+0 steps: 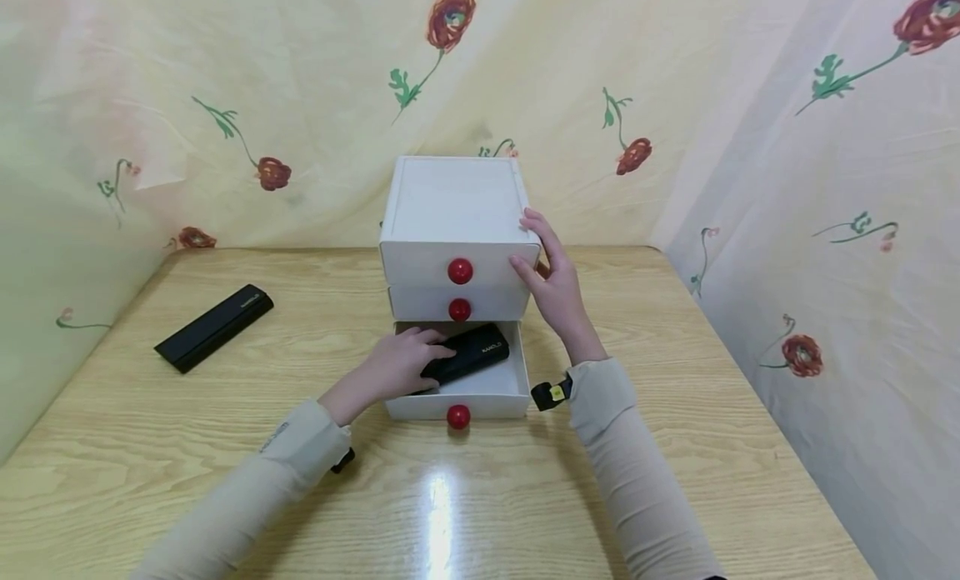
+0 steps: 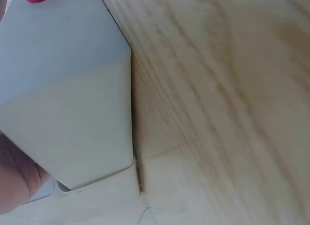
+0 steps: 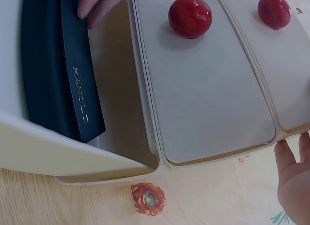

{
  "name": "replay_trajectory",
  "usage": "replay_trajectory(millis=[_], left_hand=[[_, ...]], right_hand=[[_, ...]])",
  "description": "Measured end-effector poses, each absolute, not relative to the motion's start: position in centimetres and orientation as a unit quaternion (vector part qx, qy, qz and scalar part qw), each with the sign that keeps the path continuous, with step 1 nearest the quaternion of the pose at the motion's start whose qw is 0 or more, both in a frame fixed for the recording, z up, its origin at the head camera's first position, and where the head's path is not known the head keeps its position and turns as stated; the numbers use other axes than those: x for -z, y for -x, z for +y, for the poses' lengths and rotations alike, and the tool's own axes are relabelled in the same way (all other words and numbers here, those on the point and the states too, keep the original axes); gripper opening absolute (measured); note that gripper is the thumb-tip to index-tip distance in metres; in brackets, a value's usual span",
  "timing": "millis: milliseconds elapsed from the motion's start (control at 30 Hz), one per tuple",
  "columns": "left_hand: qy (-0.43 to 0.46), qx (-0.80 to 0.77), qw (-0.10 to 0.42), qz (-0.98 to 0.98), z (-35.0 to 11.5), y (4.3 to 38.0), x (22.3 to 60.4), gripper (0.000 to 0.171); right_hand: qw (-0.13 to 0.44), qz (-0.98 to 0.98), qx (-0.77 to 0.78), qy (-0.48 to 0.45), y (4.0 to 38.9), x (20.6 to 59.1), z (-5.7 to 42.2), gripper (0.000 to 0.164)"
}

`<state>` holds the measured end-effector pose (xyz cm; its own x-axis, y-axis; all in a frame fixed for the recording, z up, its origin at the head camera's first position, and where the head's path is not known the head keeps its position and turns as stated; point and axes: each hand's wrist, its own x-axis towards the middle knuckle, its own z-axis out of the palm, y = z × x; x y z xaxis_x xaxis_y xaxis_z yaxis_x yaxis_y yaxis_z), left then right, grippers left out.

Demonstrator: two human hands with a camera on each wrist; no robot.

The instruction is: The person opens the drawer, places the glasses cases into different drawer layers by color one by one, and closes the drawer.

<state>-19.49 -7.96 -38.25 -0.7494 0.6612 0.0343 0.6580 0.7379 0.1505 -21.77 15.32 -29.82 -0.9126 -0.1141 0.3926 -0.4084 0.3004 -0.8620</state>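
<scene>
A white drawer cabinet (image 1: pixel 461 201) with red knobs stands on the table, its bottom drawer (image 1: pixel 491 384) pulled out. A black glasses case (image 1: pixel 480 351) with gold lettering lies slanted in that drawer. Reaching in from the left, my left hand (image 1: pixel 393 365) holds the case's left end, fingers over it and thumb on the near side. In the right wrist view its fingertips show on the case (image 3: pixel 85 84). My right hand (image 1: pixel 558 292) rests at the cabinet's upper right front corner, thumb on the front and fingers at the top edge. The left wrist view mostly shows the drawer's outside (image 2: pixel 72 123).
Another black case (image 1: pixel 213 328) with similar lettering lies on the wooden table (image 1: pixel 300 355) to the left. The upper two drawers, with red knobs (image 1: pixel 460 271), are closed. Flower-patterned cloth (image 1: pixel 315 80) hangs behind and at both sides.
</scene>
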Motion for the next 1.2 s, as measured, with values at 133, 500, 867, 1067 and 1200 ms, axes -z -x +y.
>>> replay_trajectory(millis=[133, 500, 867, 1067, 1200], left_hand=[[-0.364, -0.064, 0.005, 0.929, -8.07, 19.20, 37.93, 0.043], [-0.366, -0.063, -0.028, 0.928, -7.85, 19.51, 37.99, 0.039], [-0.355, -0.055, -0.030, 0.933, -7.67, 20.00, 38.03, 0.039], [-0.356, -0.044, -0.045, 0.932, -7.65, 19.99, 38.04, 0.038], [-0.351, -0.039, -0.054, 0.934, -7.72, 19.86, 38.09, 0.038]], right_hand=[[0.129, -0.798, -0.566, -0.160, 21.61, 29.66, 15.34, 0.049], [0.128, -0.797, -0.569, -0.161, 21.52, 29.60, 15.43, 0.049], [0.129, -0.796, -0.568, -0.165, 21.70, 29.81, 15.50, 0.050], [0.130, -0.792, -0.572, -0.169, 21.70, 29.81, 15.47, 0.049], [0.129, -0.791, -0.573, -0.170, 21.66, 29.77, 15.39, 0.049]])
